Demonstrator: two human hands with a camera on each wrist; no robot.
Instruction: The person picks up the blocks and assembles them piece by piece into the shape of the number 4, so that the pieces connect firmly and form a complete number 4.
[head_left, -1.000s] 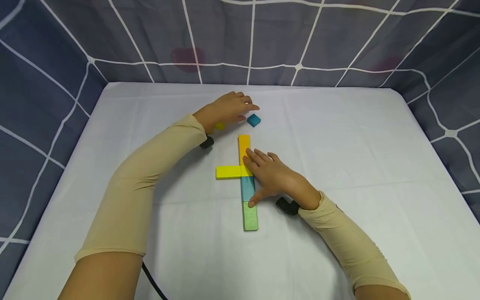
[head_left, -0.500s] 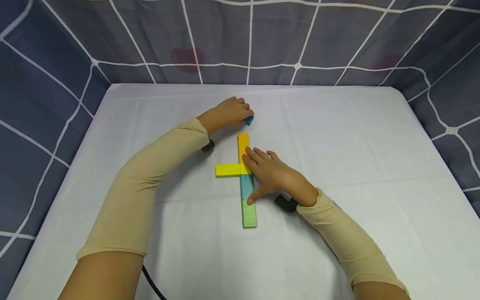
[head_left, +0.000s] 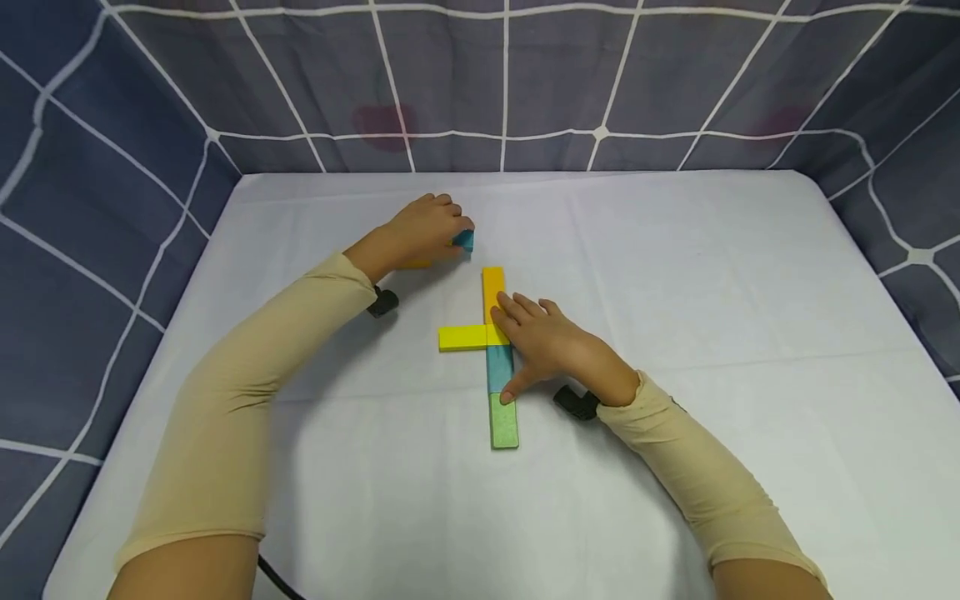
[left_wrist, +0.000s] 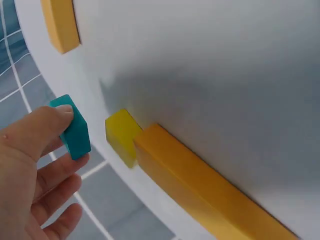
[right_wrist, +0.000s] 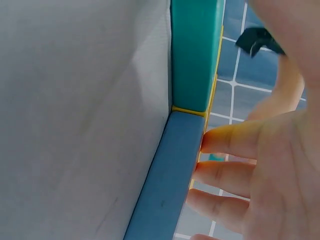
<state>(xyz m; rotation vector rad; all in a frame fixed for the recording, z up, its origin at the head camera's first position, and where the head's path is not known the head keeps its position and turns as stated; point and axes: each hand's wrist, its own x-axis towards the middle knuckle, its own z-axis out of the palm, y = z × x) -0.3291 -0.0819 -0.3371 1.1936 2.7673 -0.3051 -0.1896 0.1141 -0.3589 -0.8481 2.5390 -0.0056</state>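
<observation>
Pinched between thumb and fingers of my left hand (head_left: 420,229) is a small teal block (head_left: 463,241), which the left wrist view shows above the cloth (left_wrist: 76,131). A yellow block (left_wrist: 120,134) and a long orange block (left_wrist: 200,185) lie near that hand. My right hand (head_left: 553,343) spreads its fingers along a column of blocks: orange (head_left: 492,285) at the top, then yellow, blue-teal (head_left: 498,368) and green (head_left: 503,423). Its thumb touches near the blue-green joint. A yellow bar (head_left: 461,338) sticks out to the column's left.
White cloth (head_left: 675,275) covers the table. Grey curtains (head_left: 555,92) with white lines stand behind and at both sides. A black cable (head_left: 279,579) runs beside my left arm, and a dark wrist device (head_left: 576,403) sits under my right wrist.
My left hand has closed on the teal block, which was lying on the cloth, and carried it leftward. More of an orange block shows beneath the left wrist. My right hand stays on the column.
</observation>
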